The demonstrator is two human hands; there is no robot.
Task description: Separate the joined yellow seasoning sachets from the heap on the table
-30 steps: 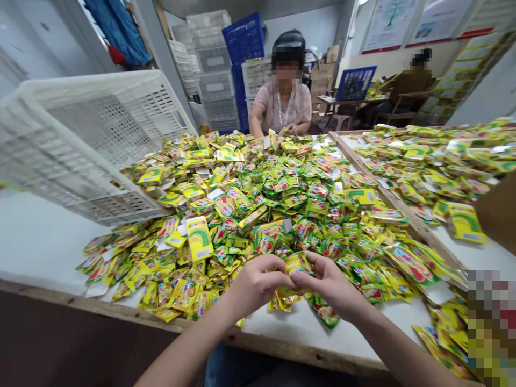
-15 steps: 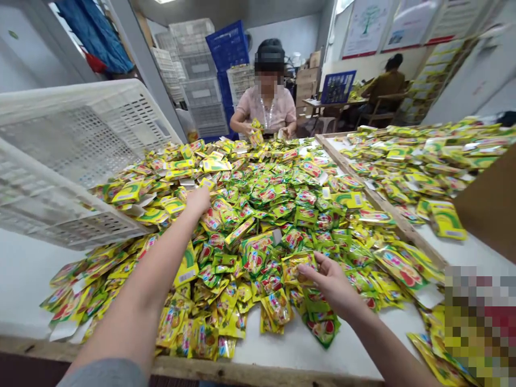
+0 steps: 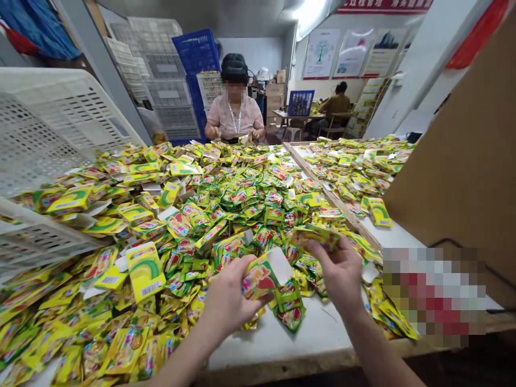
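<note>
My left hand [image 3: 231, 295] is wrapped round a small yellow carton [image 3: 262, 277] with a red fruit picture, its white end flap [image 3: 281, 264] standing out toward the right. To the right and a little higher, my right hand [image 3: 342, 263] pinches yellow sachets [image 3: 316, 236] between thumb and fingers; how many is hard to tell. The carton and the sachets are apart. Beneath both hands spreads a heap of green and yellow sachets [image 3: 242, 196]. Just below the carton, a green sachet [image 3: 289, 314] lies on the white tabletop [image 3: 258, 349].
A white plastic crate [image 3: 68, 115] lies tipped at the left, cartons spilling by it. A wooden strip [image 3: 322, 188] divides the table. A brown cardboard box [image 3: 455, 177] stands at the right. Across the table sits a co-worker [image 3: 234, 113]; another person [image 3: 338, 102] sits farther back.
My left hand has come back from the heap toward me, now with a carton in it. My right hand has lifted its sachets slightly. The view has turned right.
</note>
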